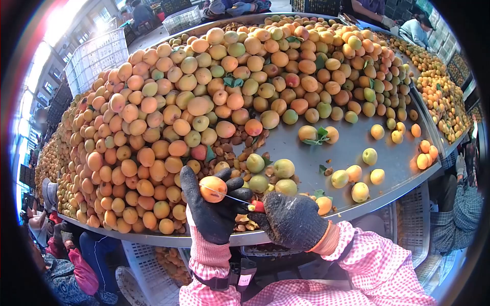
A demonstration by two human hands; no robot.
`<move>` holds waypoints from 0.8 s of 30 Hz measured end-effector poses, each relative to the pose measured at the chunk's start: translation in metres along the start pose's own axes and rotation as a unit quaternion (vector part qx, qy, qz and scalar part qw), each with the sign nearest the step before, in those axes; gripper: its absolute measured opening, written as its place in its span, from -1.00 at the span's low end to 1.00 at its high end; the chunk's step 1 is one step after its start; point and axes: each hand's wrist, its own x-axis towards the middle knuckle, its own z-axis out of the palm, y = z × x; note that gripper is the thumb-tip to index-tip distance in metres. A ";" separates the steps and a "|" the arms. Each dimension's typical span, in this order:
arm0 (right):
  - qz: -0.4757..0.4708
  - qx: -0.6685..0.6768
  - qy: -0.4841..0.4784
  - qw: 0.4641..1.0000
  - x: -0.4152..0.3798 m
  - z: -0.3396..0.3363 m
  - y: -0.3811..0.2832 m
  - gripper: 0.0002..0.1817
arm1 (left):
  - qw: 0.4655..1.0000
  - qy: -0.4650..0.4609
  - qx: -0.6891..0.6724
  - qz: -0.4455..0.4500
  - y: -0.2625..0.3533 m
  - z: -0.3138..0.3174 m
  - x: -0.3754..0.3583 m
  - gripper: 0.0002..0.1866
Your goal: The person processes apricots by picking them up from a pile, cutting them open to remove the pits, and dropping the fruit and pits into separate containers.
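Observation:
My left hand [212,209], in a black glove, holds an orange-yellow apricot [213,189] between thumb and fingers above the front edge of the metal table. My right hand [291,219], also in a black glove, is closed round the red handle [258,206] of a thin metal tool. Its thin shaft [232,197] reaches left to the apricot; whether the tip is in the fruit or against it cannot be made out. Just beyond my hands lie several greenish apricots [284,168] and a patch of brown pits and scraps [229,149].
A big heap of apricots [168,102] covers the left and back of the metal table [291,145]. Loose apricots [360,192] lie at the right. White crates [148,260] stand below the front edge. Co-workers [459,204] sit at both sides and behind the table.

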 end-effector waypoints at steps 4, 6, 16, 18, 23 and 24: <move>-0.021 0.003 0.022 1.000 -0.002 0.002 0.002 -0.67 | 0.999 -0.022 -0.019 -0.019 0.000 -0.001 0.000 -0.15; -0.013 0.004 0.019 1.000 -0.005 0.004 0.001 -0.68 | 1.000 0.020 0.011 -0.003 -0.002 0.005 -0.001 -0.22; 0.046 0.045 0.007 0.998 0.006 -0.002 0.001 -0.59 | 0.987 0.027 0.148 0.055 -0.014 0.011 0.000 -0.14; 0.063 0.078 -0.009 0.995 0.006 -0.009 0.001 -0.64 | 0.899 0.016 0.377 0.223 -0.020 0.015 -0.003 -0.12; -0.083 0.001 0.064 0.994 0.009 -0.012 0.018 -0.53 | 0.986 -0.144 0.013 0.085 -0.005 0.036 -0.011 -0.37; -0.080 0.002 0.065 0.995 0.010 -0.015 0.017 -0.53 | 0.986 -0.144 0.016 0.083 -0.007 0.035 -0.011 -0.37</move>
